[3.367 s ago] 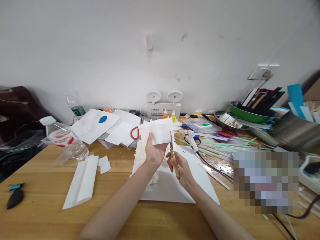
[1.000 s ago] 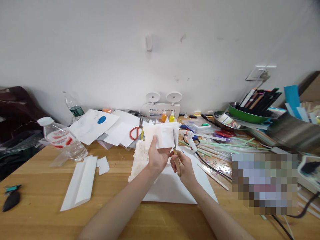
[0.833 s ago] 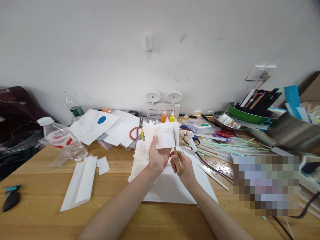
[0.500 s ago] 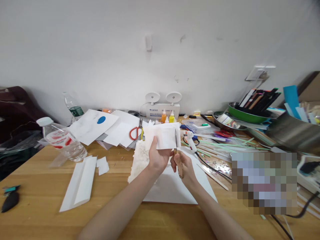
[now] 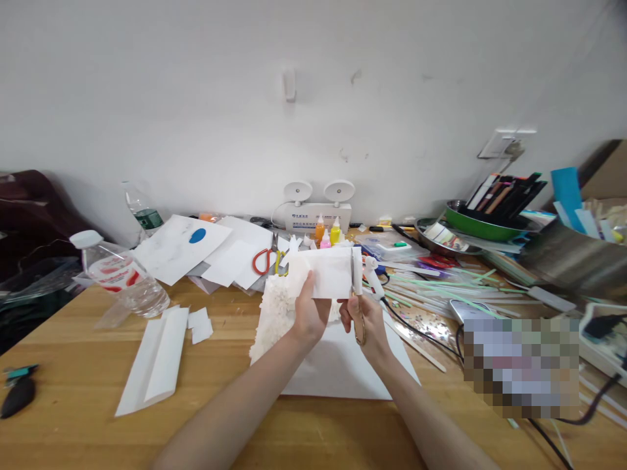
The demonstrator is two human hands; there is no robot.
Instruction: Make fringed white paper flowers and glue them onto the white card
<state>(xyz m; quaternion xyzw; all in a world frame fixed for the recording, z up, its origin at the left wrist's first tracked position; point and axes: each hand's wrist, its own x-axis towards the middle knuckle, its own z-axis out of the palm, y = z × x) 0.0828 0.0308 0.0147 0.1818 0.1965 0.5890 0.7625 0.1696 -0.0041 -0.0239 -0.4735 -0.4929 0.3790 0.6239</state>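
Observation:
My left hand (image 5: 312, 310) is closed on a folded piece of white paper (image 5: 333, 274), thumb on the near face. My right hand (image 5: 368, 321) grips gold-handled scissors (image 5: 361, 329), whose blades stand upright at the right edge of the paper. A narrow strip of the paper shows to the right of the blades. Below both hands lies a large white sheet (image 5: 337, 365), with a rough, crumbly white layer (image 5: 274, 307) along its left and far part. A white glue gun (image 5: 375, 281) rests just beyond my right hand.
A folded paper (image 5: 157, 359), paper scraps (image 5: 200, 325) and a water bottle (image 5: 125, 277) are at the left. Red-handled scissors (image 5: 261, 261) and paint bottles (image 5: 335, 232) stand behind. Several thin sticks (image 5: 441, 287), cables and a green pan (image 5: 482, 225) of markers fill the right.
Both hands, with the paper and scissors, have moved slightly right and down. A pink bottle behind the paper now shows more. The view has shifted a little.

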